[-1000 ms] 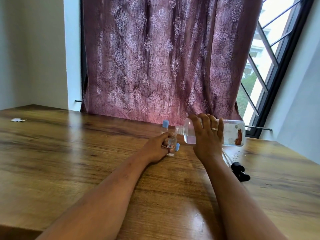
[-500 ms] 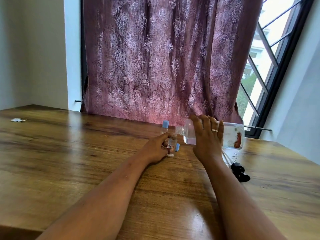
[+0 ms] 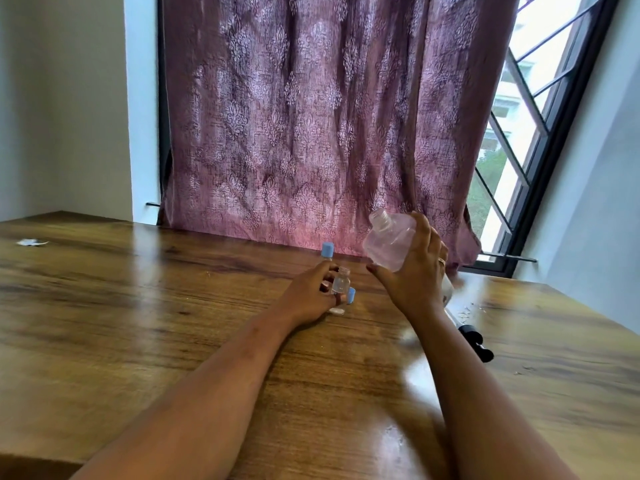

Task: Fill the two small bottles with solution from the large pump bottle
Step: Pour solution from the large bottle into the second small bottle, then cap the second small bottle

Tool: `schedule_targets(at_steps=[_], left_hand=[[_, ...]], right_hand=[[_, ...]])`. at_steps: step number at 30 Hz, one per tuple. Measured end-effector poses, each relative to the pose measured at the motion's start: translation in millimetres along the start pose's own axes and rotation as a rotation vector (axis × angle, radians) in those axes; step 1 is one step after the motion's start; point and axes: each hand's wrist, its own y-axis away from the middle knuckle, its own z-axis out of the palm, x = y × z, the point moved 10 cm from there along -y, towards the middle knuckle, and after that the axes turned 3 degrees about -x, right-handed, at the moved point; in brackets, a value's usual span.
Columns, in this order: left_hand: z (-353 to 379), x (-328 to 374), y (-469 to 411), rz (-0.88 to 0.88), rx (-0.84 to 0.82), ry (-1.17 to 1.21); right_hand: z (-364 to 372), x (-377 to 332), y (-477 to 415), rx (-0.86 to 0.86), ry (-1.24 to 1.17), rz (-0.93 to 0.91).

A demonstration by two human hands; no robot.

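1. The large bottle (image 3: 388,245), clear plastic with its pump removed, is in your right hand (image 3: 415,271), lifted above the wooden table (image 3: 138,306) near its far edge, in front of the patterned curtain (image 3: 311,116). It looks blurred, as if moving.
2. Its long axis is tilted, with the open threaded neck pointing up and to the left, away from you. Its base is hidden behind your palm. Tilted this way, no liquid is pouring out.
3. Your right hand is wrapped around the lower body of the large bottle, fingers closed firmly over it, thumb underneath on the left side.
4. Just below and to the left, a small open bottle (image 3: 341,280) stands upright on the table, its mouth facing up. Your left hand (image 3: 311,296) steadies it, thumb and fingers lightly curled about its sides. How full it is cannot be told.
5. A loose blue cap (image 3: 351,295) lies on the table, touching or just beside that small bottle on its right.
6. Behind your left hand stands the second small bottle (image 3: 327,252), upright, with its blue cap on.
7. To the right, on the table past your right wrist, lies the pump tube with its dark head (image 3: 476,342).
8. The step in hand appears to be the pause after a pour into the open small bottle. The next move likely calls for either tipping the neck down over the small mouth again, slowly because that opening is narrow, or setting the large bottle down and capping the small one.
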Motion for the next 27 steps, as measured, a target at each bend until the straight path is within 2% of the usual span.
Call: schedule_targets(at_steps=[7,12,15,20,27], left_hand=[[0.9,-2.3,-1.4,0.012,0.007,-0.048],[3.7,-5.2,-2.2,0.017,0.001,-0.036],[4.5,-7.9,-2.6,0.005,-0.002,-0.041],[5.5,-7.3,-4.0,0.012,-0.004,-0.03],[4.2,-7.7,-2.6,0.007,0.011,-0.08]], right_hand=[[-11.6,23.7,-0.6,0.067,-0.251,0.155],[-21.4,45.6,0.1,0.123,-0.306,0.223],[-17.4,53.3,-0.3,0.087,-0.337,0.256],[-13.7,44.2,1.1,0.069,-0.31,0.191],[-17.3,46.5,2.4,0.076,-0.161,0.196]])
